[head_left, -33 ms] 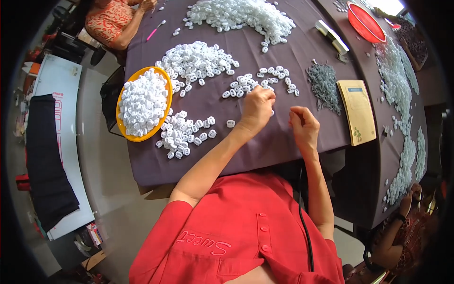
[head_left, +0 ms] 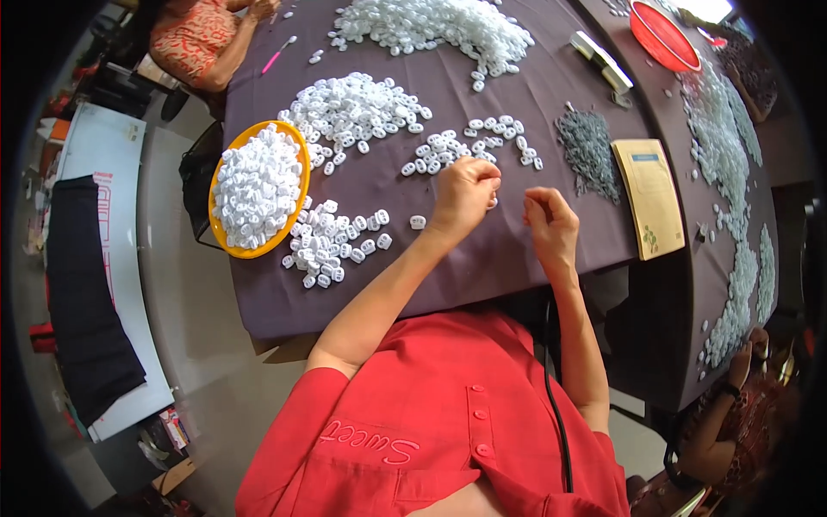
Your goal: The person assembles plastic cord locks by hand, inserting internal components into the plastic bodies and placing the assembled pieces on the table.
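My left hand (head_left: 466,194) is closed in a pinch over the table, beside a small cluster of white oval plastic pieces with two holes (head_left: 441,152). A bit of white shows at its fingers, seemingly one such piece. To its right, my right hand (head_left: 553,228) is also pinched closed; whatever is between its fingertips is too small to make out. The hands are a short gap apart. Beyond them lies a loose group of the same white pieces (head_left: 503,127). A heap of tiny grey translucent parts (head_left: 588,151) sits farther right.
A yellow dish (head_left: 303,191) heaped with white pieces stands at the left of the dark-covered table (head_left: 405,276). More piles (head_left: 357,110) lie behind. A brown notebook (head_left: 646,194) is at the right edge. Other people sit at upper left and lower right; a red basket (head_left: 663,39) is far right.
The whole view has shifted very slightly. Both hands keep nearly the same pinched pose and place.
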Tool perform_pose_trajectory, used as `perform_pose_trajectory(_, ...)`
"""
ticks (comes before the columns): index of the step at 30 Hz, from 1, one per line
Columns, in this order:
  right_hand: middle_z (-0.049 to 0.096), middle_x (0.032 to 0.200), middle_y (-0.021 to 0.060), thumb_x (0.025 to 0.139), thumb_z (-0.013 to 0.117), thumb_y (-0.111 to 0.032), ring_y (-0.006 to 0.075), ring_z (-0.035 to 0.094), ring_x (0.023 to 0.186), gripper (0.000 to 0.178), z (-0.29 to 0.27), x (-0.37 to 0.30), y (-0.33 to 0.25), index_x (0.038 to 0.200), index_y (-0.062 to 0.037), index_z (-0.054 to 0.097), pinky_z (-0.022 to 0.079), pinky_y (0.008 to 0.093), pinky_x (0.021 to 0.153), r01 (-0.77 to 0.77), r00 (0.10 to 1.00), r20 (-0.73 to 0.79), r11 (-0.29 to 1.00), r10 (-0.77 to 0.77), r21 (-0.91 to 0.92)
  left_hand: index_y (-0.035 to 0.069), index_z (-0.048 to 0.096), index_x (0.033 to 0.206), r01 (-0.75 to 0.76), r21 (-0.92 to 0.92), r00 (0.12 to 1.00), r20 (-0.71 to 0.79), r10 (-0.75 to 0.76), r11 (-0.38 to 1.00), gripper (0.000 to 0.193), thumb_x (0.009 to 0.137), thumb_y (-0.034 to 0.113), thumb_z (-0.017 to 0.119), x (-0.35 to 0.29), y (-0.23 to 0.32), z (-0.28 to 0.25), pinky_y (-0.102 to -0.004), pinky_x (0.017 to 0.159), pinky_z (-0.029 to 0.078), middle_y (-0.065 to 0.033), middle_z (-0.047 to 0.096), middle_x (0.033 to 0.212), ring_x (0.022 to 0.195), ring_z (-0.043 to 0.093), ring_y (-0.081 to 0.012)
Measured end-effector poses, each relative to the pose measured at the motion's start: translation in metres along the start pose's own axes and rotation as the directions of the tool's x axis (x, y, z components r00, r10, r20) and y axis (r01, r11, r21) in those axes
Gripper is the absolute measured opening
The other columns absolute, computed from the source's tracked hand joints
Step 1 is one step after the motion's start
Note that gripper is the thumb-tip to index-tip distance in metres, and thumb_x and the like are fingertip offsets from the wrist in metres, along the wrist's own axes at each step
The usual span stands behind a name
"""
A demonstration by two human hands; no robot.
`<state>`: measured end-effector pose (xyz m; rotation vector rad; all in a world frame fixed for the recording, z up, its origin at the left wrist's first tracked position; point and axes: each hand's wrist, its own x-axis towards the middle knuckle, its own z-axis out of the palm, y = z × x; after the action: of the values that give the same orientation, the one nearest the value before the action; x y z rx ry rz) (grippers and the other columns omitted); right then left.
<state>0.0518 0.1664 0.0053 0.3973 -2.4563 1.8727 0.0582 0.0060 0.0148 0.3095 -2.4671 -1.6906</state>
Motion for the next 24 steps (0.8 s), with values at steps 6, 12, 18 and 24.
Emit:
perform_pose_trajectory(6, 0.058, 0.076, 0.0019, 0.087, 0.054, -0.002, 0.0059, 0.052, 0.064, 0.007, 0.017, 0.003, -0.009, 0.093, 0.0003, 0.058, 0.046, 0.0204, 0.056, -0.223, 0.963, 0.216, 0.931, 0.163, 0.29, -0.002, 0.061, 0.092, 0.452, -0.675, 0.892, 0.34, -0.298, 0.583, 0.009, 0.083, 0.0, 0.059, -0.019, -0.006, -0.02, -0.0313, 0.064, 0.058, -0.0089, 0.062, 0.083, 0.071, 0.064, -0.0173)
perform_pose_trajectory(12, 0.061, 0.077, 0.0019, 0.084, 0.056, 0.001, 0.0058, 0.056, 0.07, 0.009, 0.024, -0.006, -0.005, 0.093, 0.0006, 0.059, 0.047, 0.0206, 0.06, -0.139, 0.979, 0.182, 0.955, 0.093, 0.261, -0.004, 0.059, 0.096, 0.414, -0.711, 0.91, 0.342, -0.234, 0.569, 0.011, 0.086, -0.001, 0.054, -0.029, -0.014, -0.015, -0.033, 0.067, 0.058, -0.0109, 0.062, 0.087, 0.076, 0.065, -0.0201)
perform_pose_trajectory(18, 0.062, 0.084, 0.0009, 0.084, 0.057, 0.0, 0.0059, 0.057, 0.077, 0.012, 0.022, -0.008, -0.002, 0.096, 0.0002, 0.059, 0.047, 0.02, 0.068, -0.175, 0.97, 0.215, 0.94, 0.114, 0.294, -0.005, 0.059, 0.096, 0.424, -0.637, 0.904, 0.34, -0.259, 0.644, 0.013, 0.087, 0.002, 0.054, -0.03, -0.009, -0.015, -0.0318, 0.067, 0.058, -0.0117, 0.062, 0.088, 0.076, 0.065, -0.0204)
perform_pose_trajectory(24, 0.061, 0.084, 0.0016, 0.085, 0.057, 0.001, 0.0066, 0.058, 0.077, 0.012, 0.023, -0.009, -0.001, 0.097, 0.0007, 0.058, 0.048, 0.0204, 0.068, -0.187, 0.967, 0.227, 0.929, 0.117, 0.318, -0.005, 0.06, 0.094, 0.399, -0.625, 0.915, 0.32, -0.246, 0.671, 0.012, 0.086, 0.004, 0.056, -0.031, -0.012, -0.012, -0.029, 0.064, 0.058, -0.011, 0.064, 0.084, 0.071, 0.065, -0.0184)
